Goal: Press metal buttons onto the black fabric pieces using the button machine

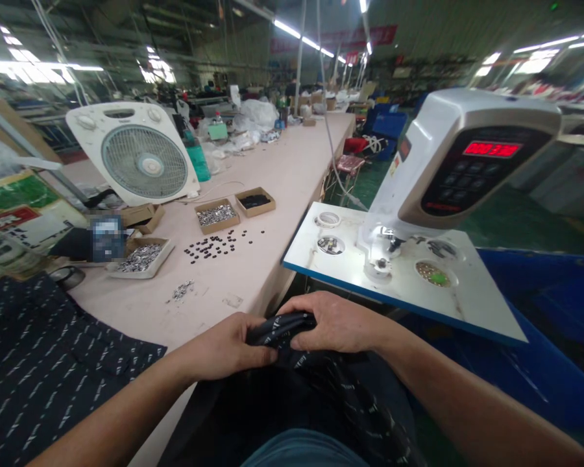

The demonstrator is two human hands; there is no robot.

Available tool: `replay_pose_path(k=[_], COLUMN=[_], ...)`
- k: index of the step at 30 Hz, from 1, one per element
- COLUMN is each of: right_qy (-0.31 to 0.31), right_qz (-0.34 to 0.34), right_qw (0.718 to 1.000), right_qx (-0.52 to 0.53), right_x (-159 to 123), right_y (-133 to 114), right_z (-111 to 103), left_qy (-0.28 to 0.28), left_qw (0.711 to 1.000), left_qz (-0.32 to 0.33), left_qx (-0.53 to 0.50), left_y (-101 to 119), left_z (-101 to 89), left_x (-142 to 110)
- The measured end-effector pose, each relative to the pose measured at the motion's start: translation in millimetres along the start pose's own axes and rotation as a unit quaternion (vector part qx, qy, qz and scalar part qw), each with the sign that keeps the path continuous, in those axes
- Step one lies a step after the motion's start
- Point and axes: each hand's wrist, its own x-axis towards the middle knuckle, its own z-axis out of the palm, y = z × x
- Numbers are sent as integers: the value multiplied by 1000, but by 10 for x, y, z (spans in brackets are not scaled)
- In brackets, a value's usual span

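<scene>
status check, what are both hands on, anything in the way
Left hand and right hand both gripping bunched dark printed fabric. Fabric in front of white machine. No obstruction seen at the hands.

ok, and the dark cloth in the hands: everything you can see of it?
The dark cloth looks soft and thin, with small pale marks like lettering, too small to read, in broken rows. Its upper part is bunched into a rounded fold between the left grip and the right grip. From there it drops in loose creases towards the picture's lower right. Whether the plain dark area below is the same piece, I can't tell.
</scene>
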Motion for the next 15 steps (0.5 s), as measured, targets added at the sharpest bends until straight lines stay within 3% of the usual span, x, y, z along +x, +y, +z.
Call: replay_pose_path(k=[6, 15], right_qy=[63, 41], right_qz=[-18, -31], right_qw=[996, 989], right_qx=[56, 139], right_x=[-5, 13], right_y=[-18, 16], right_z=[66, 108], left_qy=[20, 60], left_qw=[997, 990], left_qz=[-27, -33], left_qx=[-72, -124], left_y=[50, 21], left_z=[-12, 90], left_x=[-18, -2])
